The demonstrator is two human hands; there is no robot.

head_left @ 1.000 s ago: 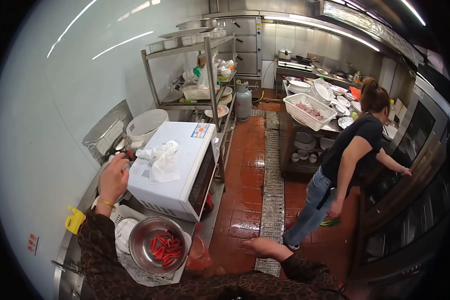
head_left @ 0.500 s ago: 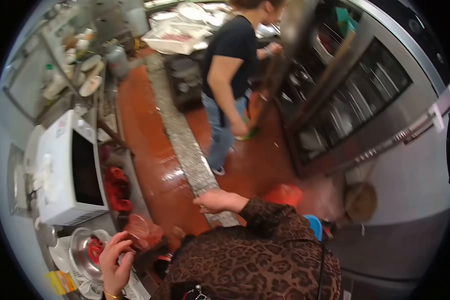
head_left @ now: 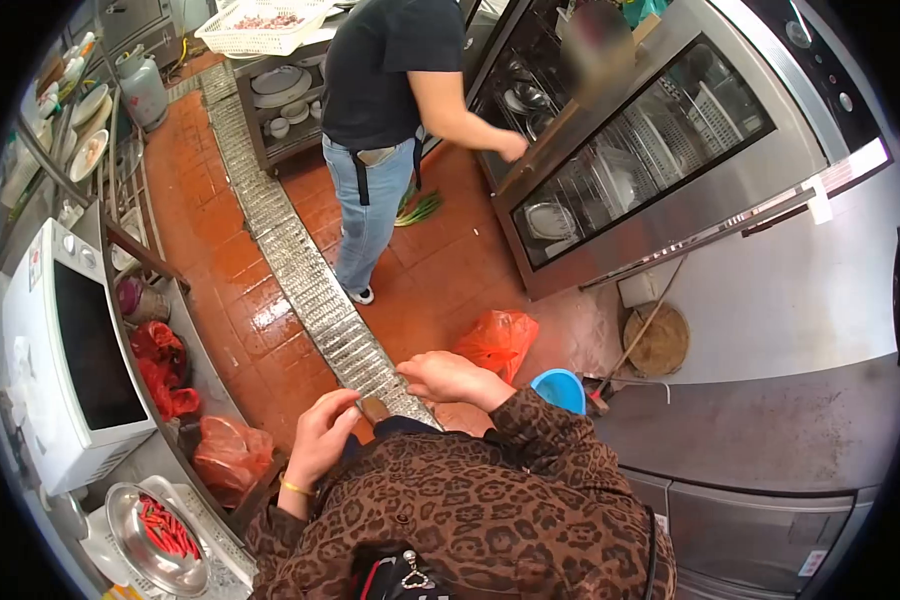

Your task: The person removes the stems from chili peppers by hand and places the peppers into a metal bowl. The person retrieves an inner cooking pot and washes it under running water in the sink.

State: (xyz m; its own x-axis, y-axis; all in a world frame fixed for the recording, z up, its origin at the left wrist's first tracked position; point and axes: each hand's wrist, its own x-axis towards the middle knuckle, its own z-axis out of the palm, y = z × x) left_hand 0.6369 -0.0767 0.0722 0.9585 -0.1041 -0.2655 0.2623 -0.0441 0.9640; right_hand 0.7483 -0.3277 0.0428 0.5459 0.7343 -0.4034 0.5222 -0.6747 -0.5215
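Note:
My left hand is raised in front of my body, wearing a yellow bracelet, its thumb and fingers bent with a gap between them and nothing visible in them. Level with it, my right hand is held over the floor drain, palm inward, fingers extended and empty. The two hands do not touch. To the lower left of my left hand, a steel bowl holds red chili peppers. A red plastic bag lies on the floor beyond my right hand.
A person in a black top stands at a steel glass-door cabinet. A white microwave is at left. A metal drain strip crosses the tiled floor. A blue basin, green onions and a gas cylinder are also there.
The view has swung right and down. My left hand has moved from near the microwave and bowl to beside my right hand. The cabinet door has been opened by the person, who has turned.

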